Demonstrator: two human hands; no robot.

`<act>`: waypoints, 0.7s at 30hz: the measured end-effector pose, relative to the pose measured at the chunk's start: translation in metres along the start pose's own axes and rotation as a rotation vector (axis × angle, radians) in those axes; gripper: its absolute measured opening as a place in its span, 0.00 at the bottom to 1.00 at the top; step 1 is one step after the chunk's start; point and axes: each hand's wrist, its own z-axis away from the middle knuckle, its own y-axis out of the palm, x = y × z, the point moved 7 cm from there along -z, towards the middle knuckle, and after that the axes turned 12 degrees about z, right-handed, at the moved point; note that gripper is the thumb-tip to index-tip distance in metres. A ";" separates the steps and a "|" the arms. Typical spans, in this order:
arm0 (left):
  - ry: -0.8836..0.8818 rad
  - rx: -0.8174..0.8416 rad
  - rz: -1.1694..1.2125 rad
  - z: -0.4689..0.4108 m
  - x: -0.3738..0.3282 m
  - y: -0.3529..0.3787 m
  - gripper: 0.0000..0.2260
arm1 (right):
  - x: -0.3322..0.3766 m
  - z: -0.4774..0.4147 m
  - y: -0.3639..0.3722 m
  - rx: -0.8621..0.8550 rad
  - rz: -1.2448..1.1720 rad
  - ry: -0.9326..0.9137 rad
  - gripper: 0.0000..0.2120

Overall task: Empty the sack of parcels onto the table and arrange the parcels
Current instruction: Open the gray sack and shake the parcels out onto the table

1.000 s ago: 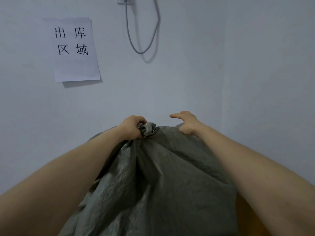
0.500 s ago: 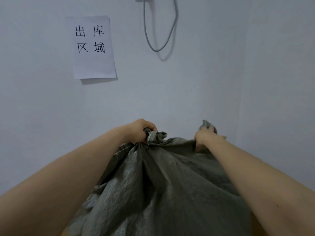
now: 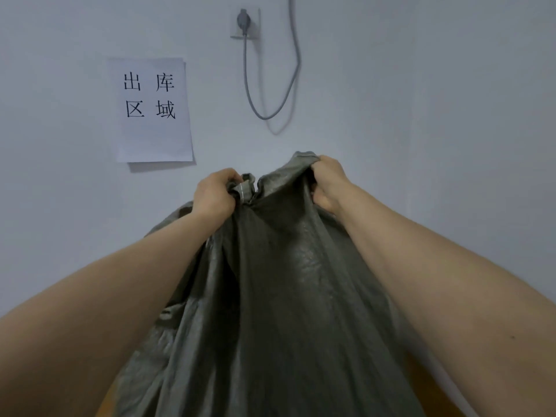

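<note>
One grey-green woven sack hangs in the middle of the view, held up in front of a pale wall and filling the space between the person's two bare forearms. Its cloth falls in long folds toward the near bottom edge. The left hand is closed in a fist around a bunched corner of the sack, where a pale stitched hem shows. The right hand is closed around the other bunched corner, slightly higher and to the right, with cloth peaking above the knuckles. The sack and arms block nearly everything below; only small slivers of an orange-brown surface show at the bottom corners, and no parcels can be seen. On the far wall, up and left of the hands, one white paper sign carries four black characters. To its right sits one wall socket with a plug in it, and one grey cable loops down from it.
</note>
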 end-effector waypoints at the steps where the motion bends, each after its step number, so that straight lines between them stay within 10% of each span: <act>1: 0.002 -0.050 0.026 -0.006 -0.005 -0.005 0.14 | 0.012 0.002 0.005 0.012 -0.052 -0.042 0.05; 12: -0.261 0.212 0.282 0.013 -0.008 0.049 0.26 | -0.061 0.061 0.047 0.466 0.473 -0.083 0.65; 16: -0.438 0.315 0.440 0.029 -0.016 0.052 0.19 | -0.064 0.050 0.041 0.161 0.389 -0.183 0.56; 21: -0.489 0.561 0.542 0.046 -0.019 0.044 0.11 | -0.081 0.038 0.024 -0.055 0.856 -0.181 0.31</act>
